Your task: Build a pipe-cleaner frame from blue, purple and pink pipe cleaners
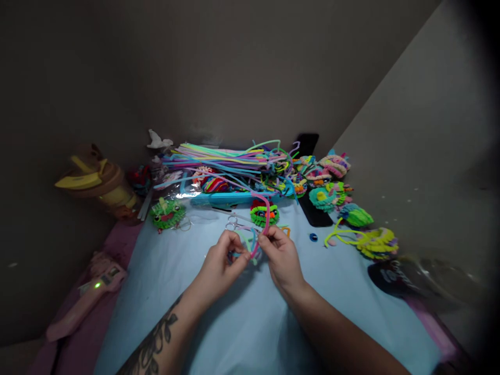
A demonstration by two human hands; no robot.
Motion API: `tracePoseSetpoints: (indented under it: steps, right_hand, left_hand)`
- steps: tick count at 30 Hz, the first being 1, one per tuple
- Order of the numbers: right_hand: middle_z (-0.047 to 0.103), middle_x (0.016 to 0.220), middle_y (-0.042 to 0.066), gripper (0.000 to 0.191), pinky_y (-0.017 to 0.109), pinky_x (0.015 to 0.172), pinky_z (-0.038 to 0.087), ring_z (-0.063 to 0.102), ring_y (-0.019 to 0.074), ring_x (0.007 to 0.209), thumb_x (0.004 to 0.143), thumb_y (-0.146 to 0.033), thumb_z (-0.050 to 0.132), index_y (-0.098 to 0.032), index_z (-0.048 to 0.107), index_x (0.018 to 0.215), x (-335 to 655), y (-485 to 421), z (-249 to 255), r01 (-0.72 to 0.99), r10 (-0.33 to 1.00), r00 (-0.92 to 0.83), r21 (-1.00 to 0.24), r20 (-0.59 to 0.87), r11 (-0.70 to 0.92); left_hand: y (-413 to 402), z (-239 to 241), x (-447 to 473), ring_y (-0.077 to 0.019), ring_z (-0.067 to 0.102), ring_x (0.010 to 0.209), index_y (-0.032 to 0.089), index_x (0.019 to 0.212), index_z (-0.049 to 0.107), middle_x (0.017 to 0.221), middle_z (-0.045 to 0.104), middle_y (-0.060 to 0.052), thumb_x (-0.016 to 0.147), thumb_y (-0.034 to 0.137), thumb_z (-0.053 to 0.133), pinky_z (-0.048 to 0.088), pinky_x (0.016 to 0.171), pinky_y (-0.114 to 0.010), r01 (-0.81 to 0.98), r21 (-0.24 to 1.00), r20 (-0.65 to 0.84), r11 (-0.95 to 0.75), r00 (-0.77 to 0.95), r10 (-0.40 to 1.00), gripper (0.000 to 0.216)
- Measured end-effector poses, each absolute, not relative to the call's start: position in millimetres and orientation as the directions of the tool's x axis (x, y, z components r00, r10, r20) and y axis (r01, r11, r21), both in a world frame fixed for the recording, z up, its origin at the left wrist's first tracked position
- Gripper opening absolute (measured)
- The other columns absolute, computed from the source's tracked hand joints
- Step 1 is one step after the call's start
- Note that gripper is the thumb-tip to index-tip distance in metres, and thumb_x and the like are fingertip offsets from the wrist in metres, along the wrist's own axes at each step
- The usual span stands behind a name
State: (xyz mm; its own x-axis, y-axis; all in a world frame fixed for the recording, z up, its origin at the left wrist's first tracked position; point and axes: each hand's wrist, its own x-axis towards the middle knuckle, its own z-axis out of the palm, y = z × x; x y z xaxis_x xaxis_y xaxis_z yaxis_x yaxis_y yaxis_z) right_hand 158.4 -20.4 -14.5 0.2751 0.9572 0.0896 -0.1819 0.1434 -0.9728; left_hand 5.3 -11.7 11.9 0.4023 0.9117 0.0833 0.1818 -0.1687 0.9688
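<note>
Both left hand (pixel 222 261) and right hand (pixel 283 258) pinch a curved, fuzzy pink pipe cleaner (pixel 267 219).

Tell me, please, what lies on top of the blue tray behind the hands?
A long bundle of pastel pipe cleaners lies across the blue tray, and small coiled pieces show inside its front wall. The tray's floor is covered by them.

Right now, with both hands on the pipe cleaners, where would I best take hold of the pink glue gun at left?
Likely the glue gun by its long stretch below the green light, closing the grip across it from above with the left hand once free of the pipe cleaners. It lies flat on the pink cloth, slanting down-left, nothing against its sides.
</note>
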Motion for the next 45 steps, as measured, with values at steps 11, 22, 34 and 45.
tracePoseSetpoints:
  steps: [11, 22, 34, 45]
  right_hand:
    - [0.048, 0.082, 0.0, 0.007, 0.031, 0.077, 0.038, 0.047, 0.0164, 0.081, 0.082, -0.025, 0.059, -0.022, 0.054, 0.077, 165, -24, -1, 0.04, 0.943, 0.175, -0.959, 0.284, 0.281]
    - [0.052, 0.106, 0.005, 0.001, 0.04, 0.097, 0.034, 0.049, 0.0233, 0.108, 0.076, -0.022, 0.063, -0.022, 0.062, 0.075, 165, -25, 0, 0.236, 0.949, 0.109, -0.935, 0.295, 0.264]
    - [0.054, 0.104, 0.005, 0.007, 0.041, 0.096, 0.035, 0.051, 0.0242, 0.105, 0.068, -0.027, 0.067, -0.021, 0.064, 0.066, 168, -19, -5, 0.1, 0.985, 0.136, -0.991, 0.102, 0.089]
    - [0.056, 0.107, 0.005, 0.016, 0.039, 0.097, 0.037, 0.051, 0.0235, 0.111, 0.078, -0.03, 0.061, -0.02, 0.061, 0.065, 167, -16, -7, 0.052, 0.969, 0.232, -0.995, 0.09, 0.08]
  left_hand:
    - [-5, 8, 2, -0.013, 0.058, 0.079, 0.022, 0.093, 0.042, 0.082, 0.055, 0.002, 0.084, 0.026, 0.056, 0.041, 0.069, -0.023, 0.163, 0.975, 0.095, -0.151, 0.308, 0.947, 0.017]
    - [-6, 13, 2, -0.0139, 0.055, 0.078, 0.021, 0.089, 0.043, 0.081, 0.054, 0.001, 0.083, 0.025, 0.055, 0.042, 0.07, -0.024, 0.225, 0.953, 0.134, -0.204, 0.294, 0.947, 0.014]
    - [-6, 13, 0, -0.0137, 0.056, 0.079, 0.021, 0.088, 0.046, 0.083, 0.055, 0.0, 0.085, 0.022, 0.054, 0.044, 0.073, -0.026, 0.247, 0.916, 0.214, -0.316, 0.366, 0.906, 0.009]
    - [-4, 17, -3, -0.0175, 0.059, 0.079, 0.02, 0.081, 0.056, 0.079, 0.062, -0.002, 0.082, 0.026, 0.057, 0.045, 0.074, -0.029, 0.452, 0.831, 0.317, -0.325, 0.095, 0.944, 0.006]
